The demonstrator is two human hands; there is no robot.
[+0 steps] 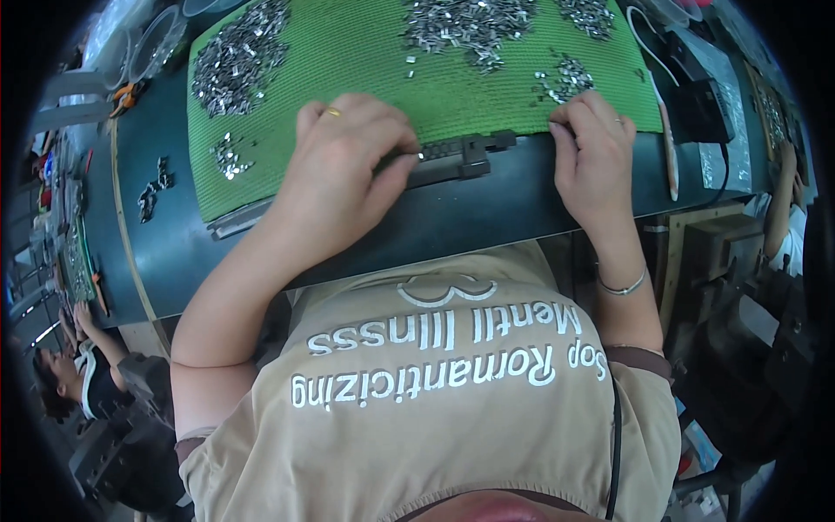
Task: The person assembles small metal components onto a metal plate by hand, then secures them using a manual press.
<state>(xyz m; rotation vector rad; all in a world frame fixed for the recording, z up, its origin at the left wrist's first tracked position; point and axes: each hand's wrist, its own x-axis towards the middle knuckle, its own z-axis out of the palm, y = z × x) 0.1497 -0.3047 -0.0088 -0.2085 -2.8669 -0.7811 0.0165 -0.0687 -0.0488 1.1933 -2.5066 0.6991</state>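
A dark metal jig bar [461, 163], with a row of small slots and a block near its right end, lies along the near edge of the green ribbed mat [365, 52]. My left hand [348, 165] has thumb and forefinger closed together at the slotted part; a tiny bright bit shows at the fingertips, too small to name. My right hand [596, 157] is apart from the jig, its thumb and fingers pinched at the mat's edge; what they hold, if anything, is hidden. Just beyond it lies a small pile of shiny metal pieces [567, 80].
Larger heaps of small metal parts [239, 65] cover the mat's far side. Linked metal pieces [152, 191] lie on the dark table at left. On the right are a black power adapter [703, 109] and a white cable [639, 35]. Other people work at both sides.
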